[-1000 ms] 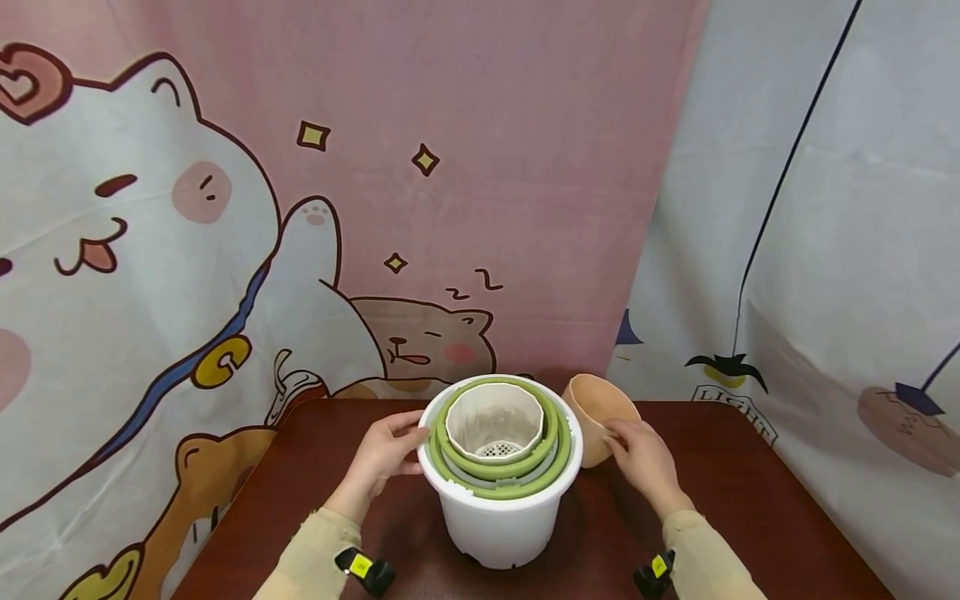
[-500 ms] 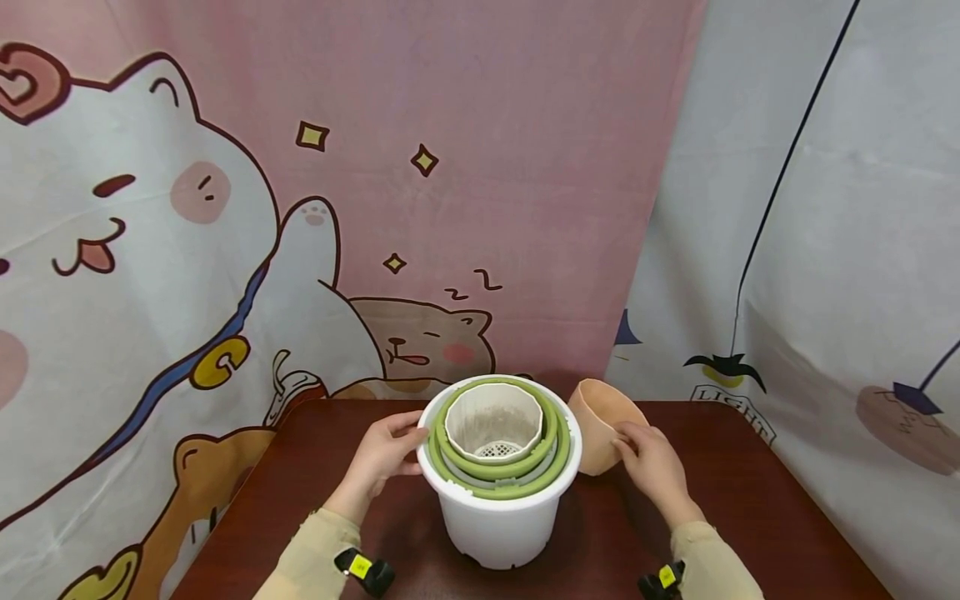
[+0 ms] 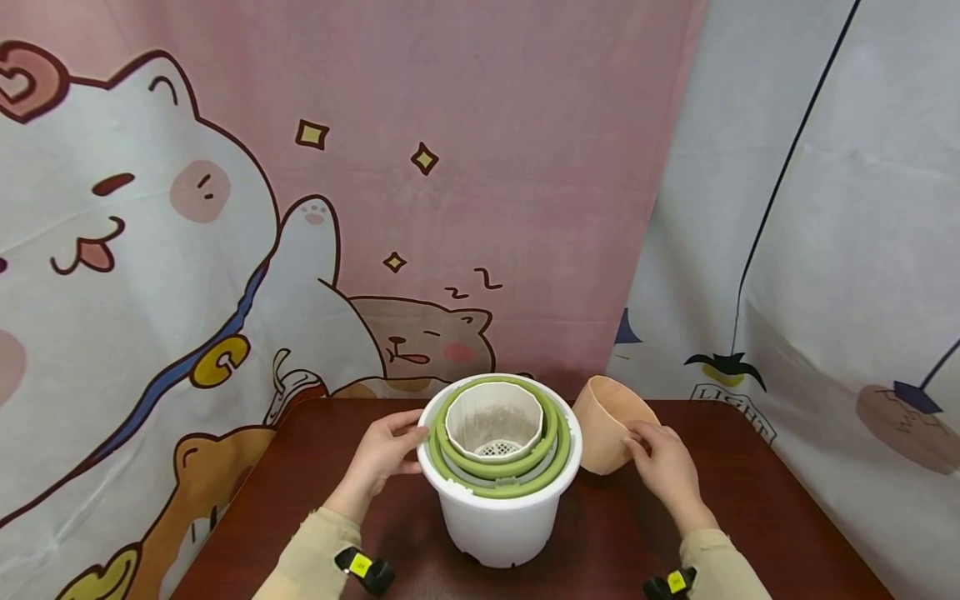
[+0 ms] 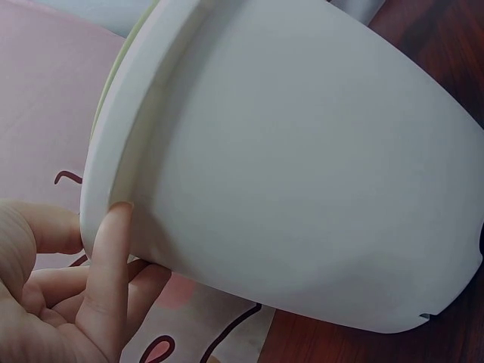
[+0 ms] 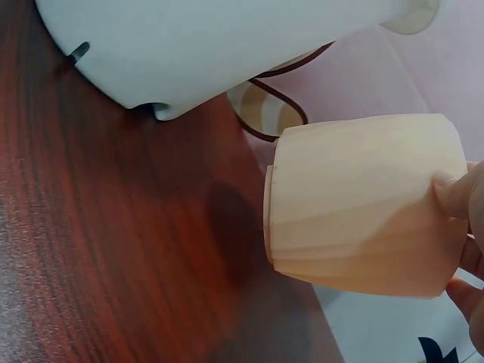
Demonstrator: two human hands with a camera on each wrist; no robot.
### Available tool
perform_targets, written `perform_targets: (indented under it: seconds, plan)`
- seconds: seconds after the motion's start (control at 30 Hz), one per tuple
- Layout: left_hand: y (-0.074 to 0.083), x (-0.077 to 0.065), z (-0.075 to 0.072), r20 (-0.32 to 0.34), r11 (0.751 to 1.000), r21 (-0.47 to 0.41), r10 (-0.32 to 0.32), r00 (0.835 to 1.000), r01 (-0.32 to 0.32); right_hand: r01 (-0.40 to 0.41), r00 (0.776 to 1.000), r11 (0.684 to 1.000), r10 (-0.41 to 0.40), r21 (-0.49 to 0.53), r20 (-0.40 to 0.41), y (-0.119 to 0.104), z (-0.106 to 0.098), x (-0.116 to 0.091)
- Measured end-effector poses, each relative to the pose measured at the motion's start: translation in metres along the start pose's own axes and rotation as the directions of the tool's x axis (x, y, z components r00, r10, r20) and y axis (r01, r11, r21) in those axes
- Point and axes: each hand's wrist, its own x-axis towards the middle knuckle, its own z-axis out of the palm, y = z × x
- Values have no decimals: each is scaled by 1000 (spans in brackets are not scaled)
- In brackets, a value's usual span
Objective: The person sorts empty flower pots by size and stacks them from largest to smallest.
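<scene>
A large white flowerpot (image 3: 498, 525) stands on the table with smaller pots nested in it. Green rims (image 3: 504, 490) ring the nest, and a white pot with a faceted rim (image 3: 480, 417) and a pierced bottom sits innermost. My left hand (image 3: 384, 454) holds the large pot's rim at its left side, the fingers bent around the lip in the left wrist view. To the right, my right hand (image 3: 663, 471) pinches the rim of a peach-coloured flowerpot (image 5: 363, 208). That pot leans, its mouth tipped toward the hand, and a shadow lies on the table near its base.
The dark red-brown wooden table (image 3: 337, 442) ends at a printed cloth backdrop (image 3: 555, 183) behind the pots. A grey-white cloth (image 3: 847, 275) hangs along the right side. Both wrists wear black straps with small cameras.
My right hand and the peach flowerpot have shifted to the right, a little away from the large white pot. The left hand and the nested pots stay where they were.
</scene>
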Motion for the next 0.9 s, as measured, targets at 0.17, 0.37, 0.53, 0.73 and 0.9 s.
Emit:
perform_targets:
  seconds: [0.17,0.37,0.53,0.73,0.9]
  plan:
    - [0,0,0,1,1000,5,0,1000,0,29,998,1000,-28,10,-48,-3,-8,4]
    - [1,-1,0,-2,1000,10,-1,1000,1,32,997,999,-31,14,-65,-7,-17,9]
    - [1,0,0,-6,1000,10,-2,1000,2,84,991,997,-83,-2,-109,-12,-23,14]
    - [1,-1,0,-9,1000,14,-4,1000,4,143,977,990,-143,-13,-157,-19,-32,23]
    - [2,-1,1,-9,1000,19,-4,1000,4,185,966,983,-183,-6,-183,-26,-41,31]
